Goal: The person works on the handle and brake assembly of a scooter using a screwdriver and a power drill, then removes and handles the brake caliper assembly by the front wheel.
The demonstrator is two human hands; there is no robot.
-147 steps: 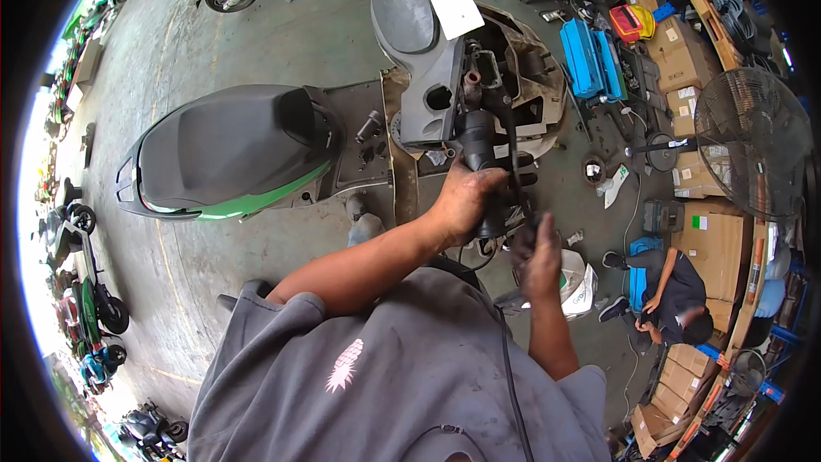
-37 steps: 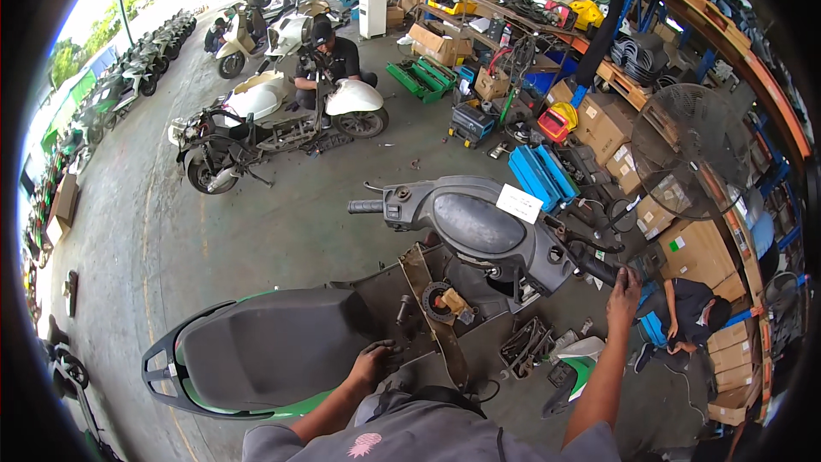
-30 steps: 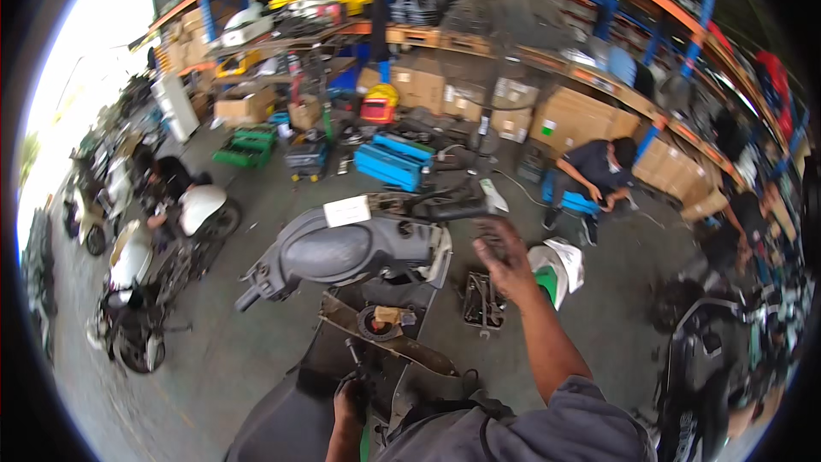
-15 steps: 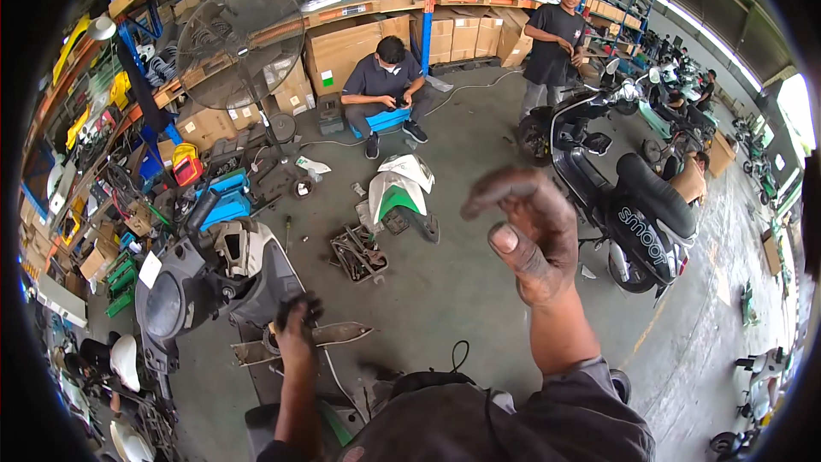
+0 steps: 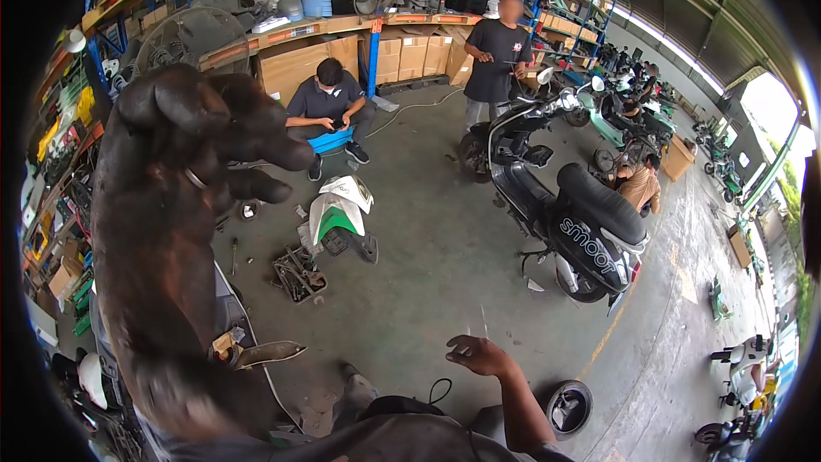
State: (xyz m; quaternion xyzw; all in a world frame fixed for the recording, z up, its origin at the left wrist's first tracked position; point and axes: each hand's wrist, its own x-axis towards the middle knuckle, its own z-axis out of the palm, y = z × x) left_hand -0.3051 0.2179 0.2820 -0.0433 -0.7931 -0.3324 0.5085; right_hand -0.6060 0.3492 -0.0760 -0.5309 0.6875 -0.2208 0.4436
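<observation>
My left hand (image 5: 184, 205) is raised close, filling much of the left side, its fingers curled but apart, a ring on one finger. Nothing shows in its grasp. Behind it, a partly dismantled grey scooter (image 5: 231, 304) is mostly hidden, with a flat pointed strip (image 5: 269, 352) jutting out past my wrist. Low at the right, my right hand (image 5: 479, 357) hangs over the floor, fingers loosely bent and apart; I see nothing held in it. A faint thin line shows just above it, too fine to make out.
A metal tray of tools (image 5: 299, 275) and a white-and-green body panel (image 5: 338, 218) lie on the floor. One person (image 5: 329, 107) sits on a blue box; another (image 5: 499, 60) stands by a black scooter (image 5: 564, 214). A tyre (image 5: 569, 408) lies near my right arm.
My left hand has come up from the scooter towards the view. My right hand has dropped from its raised place to low down. The view has turned rightward; the standing person's arms have moved.
</observation>
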